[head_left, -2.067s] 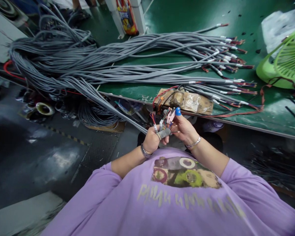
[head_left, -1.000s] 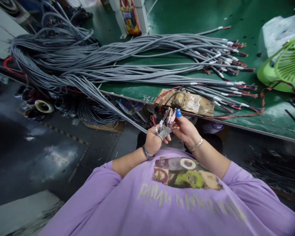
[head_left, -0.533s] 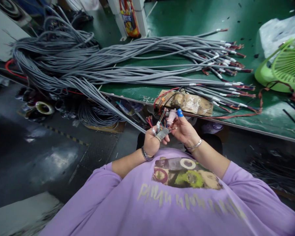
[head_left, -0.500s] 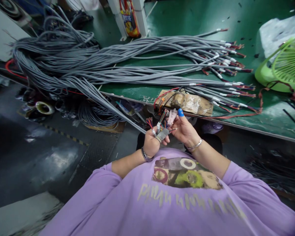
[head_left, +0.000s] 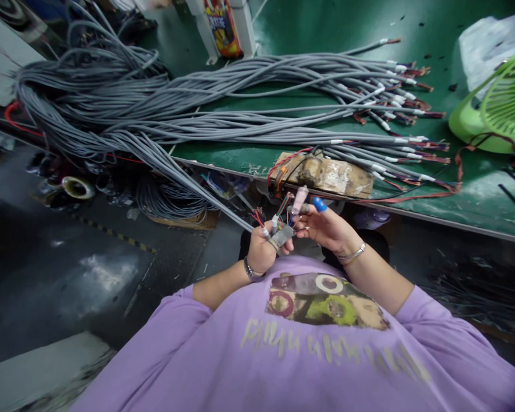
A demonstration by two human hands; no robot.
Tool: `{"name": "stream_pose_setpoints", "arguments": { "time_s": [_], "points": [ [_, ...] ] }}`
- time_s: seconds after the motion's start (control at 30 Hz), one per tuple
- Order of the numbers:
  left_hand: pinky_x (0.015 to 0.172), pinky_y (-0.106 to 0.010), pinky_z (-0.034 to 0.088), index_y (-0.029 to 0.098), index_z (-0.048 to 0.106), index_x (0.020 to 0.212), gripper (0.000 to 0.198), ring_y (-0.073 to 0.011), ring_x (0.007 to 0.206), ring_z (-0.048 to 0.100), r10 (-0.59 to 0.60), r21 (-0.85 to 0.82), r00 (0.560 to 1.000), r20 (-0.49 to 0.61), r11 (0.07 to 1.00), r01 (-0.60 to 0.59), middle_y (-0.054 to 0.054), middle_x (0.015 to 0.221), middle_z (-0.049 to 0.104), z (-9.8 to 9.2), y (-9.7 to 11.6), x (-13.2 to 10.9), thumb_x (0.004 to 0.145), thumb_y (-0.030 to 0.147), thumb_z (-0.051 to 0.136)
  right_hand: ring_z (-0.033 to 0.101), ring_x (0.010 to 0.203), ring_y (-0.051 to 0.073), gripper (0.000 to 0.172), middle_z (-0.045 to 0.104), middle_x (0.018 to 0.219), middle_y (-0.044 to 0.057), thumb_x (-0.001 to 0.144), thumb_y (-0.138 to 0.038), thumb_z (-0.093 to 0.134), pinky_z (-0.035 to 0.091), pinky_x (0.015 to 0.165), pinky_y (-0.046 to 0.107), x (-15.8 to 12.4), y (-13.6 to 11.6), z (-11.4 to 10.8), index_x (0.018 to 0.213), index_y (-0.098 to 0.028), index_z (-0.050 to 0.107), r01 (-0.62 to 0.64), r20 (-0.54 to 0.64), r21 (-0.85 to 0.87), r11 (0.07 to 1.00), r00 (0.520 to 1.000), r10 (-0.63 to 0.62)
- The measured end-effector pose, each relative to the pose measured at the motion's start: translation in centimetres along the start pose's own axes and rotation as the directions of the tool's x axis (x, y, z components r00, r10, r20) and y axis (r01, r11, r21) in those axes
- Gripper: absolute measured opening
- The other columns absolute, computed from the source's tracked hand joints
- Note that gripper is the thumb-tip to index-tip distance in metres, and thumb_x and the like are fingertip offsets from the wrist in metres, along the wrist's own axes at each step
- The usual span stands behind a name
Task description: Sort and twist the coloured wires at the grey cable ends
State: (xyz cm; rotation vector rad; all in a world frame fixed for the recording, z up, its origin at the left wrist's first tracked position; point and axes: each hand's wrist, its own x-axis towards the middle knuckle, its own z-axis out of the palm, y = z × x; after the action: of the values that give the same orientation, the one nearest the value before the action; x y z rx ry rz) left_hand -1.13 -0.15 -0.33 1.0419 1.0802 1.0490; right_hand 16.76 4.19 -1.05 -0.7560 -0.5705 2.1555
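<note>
My left hand (head_left: 262,250) is closed around the end of a grey cable (head_left: 206,193) that runs up to the left; its coloured wires (head_left: 278,213) fan out above my fist. Tape wraps one left finger. My right hand (head_left: 326,226), with a blue cap on one fingertip, pinches a small pink clip (head_left: 299,199) wired to the taped brown block (head_left: 326,174) at the bench edge. Both hands meet just below the edge of the green bench (head_left: 476,197).
A large bundle of grey cables (head_left: 223,109) with stripped coloured ends (head_left: 407,109) lies across the bench and hangs off its left side. A green plastic fan guard (head_left: 498,109) sits at the far right. Tape rolls (head_left: 78,187) and clutter lie on the dark floor at left.
My right hand has shifted slightly right and opened out a little, with the pink clip now tilted above the wires. My left hand keeps its hold on the cable end.
</note>
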Motion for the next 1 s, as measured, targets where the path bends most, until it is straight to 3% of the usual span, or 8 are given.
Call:
{"name": "stream_pose_setpoints", "arguments": {
  "time_s": [0.1,0.23,0.37,0.43,0.63,0.8,1.0],
  "points": [
    [0.043,-0.021,0.046,0.016,0.062,0.069,0.046,-0.0092,0.043,0.055,0.021,0.005,0.998,0.065,1.000,-0.022,-0.002,0.057,0.067,0.1,0.4,0.0,0.075,0.060,0.073,0.061,0.064,0.013,0.052,0.069,0.078,0.004,0.080,-0.069,0.065,0.053,0.059,0.025,0.8,-0.6,0.4,0.087,-0.018,0.069,0.035,-0.076,0.027,0.999,0.997,-0.033],
    [0.042,-0.020,0.045,0.016,0.062,0.066,0.044,-0.0088,0.042,0.055,0.020,-0.016,0.993,0.119,1.000,-0.018,-0.001,0.055,0.066,0.5,0.5,0.6,0.077,0.056,0.073,0.053,0.057,0.010,0.048,0.062,0.067,-0.002,0.071,-0.063,0.079,0.047,0.055,0.022,2.0,-0.2,1.0,0.085,-0.018,0.066,0.145,-0.141,0.018,0.989,0.980,-0.141],
    [0.042,-0.019,0.044,0.016,0.062,0.066,0.041,-0.0081,0.042,0.054,-0.001,0.000,0.996,0.085,1.000,0.001,0.000,0.054,0.066,0.9,0.3,1.2,0.078,0.053,0.074,0.043,0.051,0.007,0.052,0.050,0.055,-0.006,0.060,-0.061,0.087,0.038,0.050,0.020,2.9,1.3,1.3,0.068,-0.018,0.058,0.362,-0.294,-0.110,0.926,0.878,-0.378],
    [0.042,-0.019,0.044,0.016,0.062,0.065,0.042,-0.0081,0.042,0.055,-0.005,0.011,0.998,0.070,1.000,0.004,-0.001,0.054,0.066,1.1,0.1,1.5,0.078,0.054,0.074,0.042,0.050,0.007,0.056,0.049,0.054,-0.006,0.060,-0.068,0.082,0.038,0.050,0.021,3.1,1.8,1.5,0.067,-0.019,0.056,0.404,-0.321,-0.153,0.902,0.843,-0.432],
    [0.042,-0.019,0.044,0.016,0.063,0.071,0.042,-0.0082,0.042,0.055,0.002,-0.032,0.999,0.043,0.999,-0.001,0.000,0.056,0.067,1.3,-0.5,2.0,0.076,0.055,0.074,0.049,0.050,0.012,0.059,0.056,0.058,-0.002,0.068,-0.078,0.069,0.042,0.048,0.027,3.3,1.3,1.7,0.071,-0.021,0.058,0.257,-0.198,-0.040,0.966,0.945,-0.259],
    [0.040,-0.019,0.042,0.016,0.061,0.072,0.042,-0.0081,0.040,0.054,-0.036,-0.051,0.999,-0.011,0.998,0.035,0.000,0.055,0.066,1.2,-0.7,2.2,0.075,0.055,0.074,0.058,0.059,0.015,0.046,0.062,0.065,0.000,0.073,-0.067,0.074,0.048,0.056,0.028,3.3,0.8,1.3,0.077,-0.022,0.062,0.267,-0.225,-0.007,0.964,0.939,-0.261],
    [0.040,-0.018,0.042,0.016,0.062,0.072,0.038,-0.0085,0.040,0.055,-0.019,-0.086,1.000,0.006,0.996,0.019,0.000,0.055,0.067,0.8,-0.6,1.6,0.077,0.051,0.075,0.050,0.056,0.012,0.044,0.055,0.062,-0.002,0.071,-0.061,0.079,0.046,0.052,0.026,3.5,1.5,1.0,0.073,-0.022,0.059,0.335,-0.257,0.045,0.941,0.914,-0.313]
  ]
}}
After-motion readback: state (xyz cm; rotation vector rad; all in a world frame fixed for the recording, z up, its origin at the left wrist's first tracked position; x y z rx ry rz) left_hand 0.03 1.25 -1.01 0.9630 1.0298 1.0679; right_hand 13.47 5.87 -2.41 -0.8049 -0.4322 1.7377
